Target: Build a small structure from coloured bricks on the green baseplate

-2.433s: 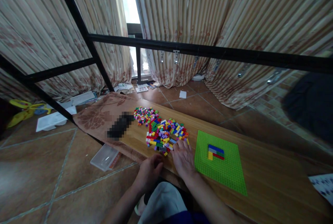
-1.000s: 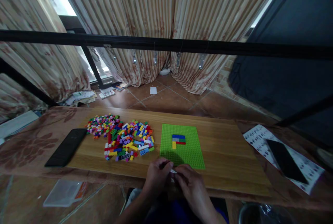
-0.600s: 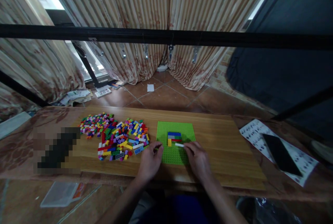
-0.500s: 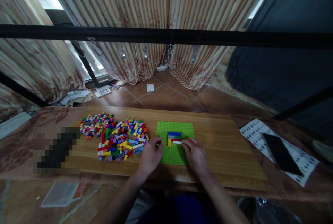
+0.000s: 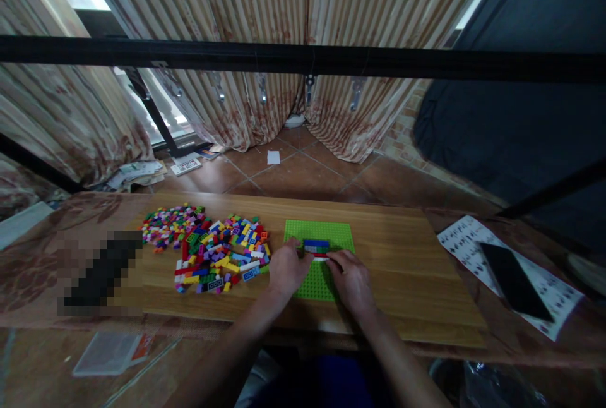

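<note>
No readable txt, nos. or logos; print on sheet [image 5: 466, 240] at R & booklet [image 5: 186, 166] on floor [image 5: 303, 174] too small/blurry.

Floral striped curtains [image 5: 255, 4] hang behind a black rail [image 5: 265, 57], daylight entering at left above brown floor tiles [image 5: 298, 171].

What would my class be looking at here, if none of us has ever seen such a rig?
No machine: these are one person's bare hands, and every picture comes from one camera worn on the head. On the wooden board lie a heap of tiny bricks, a heap of larger bricks and a green studded plate with a small colourful build. The right hand pinches a white brick at the build's near side. The left hand is at its other end; its exact grip is unclear.
</note>
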Available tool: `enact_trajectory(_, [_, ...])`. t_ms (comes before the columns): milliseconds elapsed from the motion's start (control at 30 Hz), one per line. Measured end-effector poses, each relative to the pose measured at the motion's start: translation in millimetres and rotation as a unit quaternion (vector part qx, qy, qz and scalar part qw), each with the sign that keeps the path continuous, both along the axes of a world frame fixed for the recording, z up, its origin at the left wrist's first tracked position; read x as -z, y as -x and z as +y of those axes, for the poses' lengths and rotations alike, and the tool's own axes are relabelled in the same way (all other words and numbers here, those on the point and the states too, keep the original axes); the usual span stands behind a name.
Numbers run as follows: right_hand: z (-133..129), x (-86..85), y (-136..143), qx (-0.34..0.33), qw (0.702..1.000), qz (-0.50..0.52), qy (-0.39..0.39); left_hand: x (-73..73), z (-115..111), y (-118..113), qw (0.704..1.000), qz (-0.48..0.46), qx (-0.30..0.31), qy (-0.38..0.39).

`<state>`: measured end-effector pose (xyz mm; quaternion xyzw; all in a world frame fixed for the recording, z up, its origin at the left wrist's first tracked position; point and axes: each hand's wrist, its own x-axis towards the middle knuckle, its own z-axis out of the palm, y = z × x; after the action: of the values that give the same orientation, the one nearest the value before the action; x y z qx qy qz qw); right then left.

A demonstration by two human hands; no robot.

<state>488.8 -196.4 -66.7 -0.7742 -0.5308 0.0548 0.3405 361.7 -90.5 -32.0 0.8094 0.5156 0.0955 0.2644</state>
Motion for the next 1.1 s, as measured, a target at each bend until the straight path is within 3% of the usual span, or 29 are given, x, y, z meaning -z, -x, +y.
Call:
enact_trajectory(300, [5,-4.1,-5,0.038,0.996,0.081,-0.007,-1.1,-1,-4,1.000,0.020,-0.018,-0.002])
enact_trajectory(533, [14,-8.6,-11,0.066,0.991,0.107,0.036,-2.0,-2,-5,0.999,0.019,-0.031,0.007])
enact_trajectory(867, [21,-14.1,-17,0.065,0.988,0.090,0.109,-5.5,2,-9,0.998,0.038,-0.039,0.033])
enact_trajectory(1100, [21,-7.3,-20,0.060,0.990,0.073,0.103,-5.5,0,-10,0.998,0.042,-0.026,0.024])
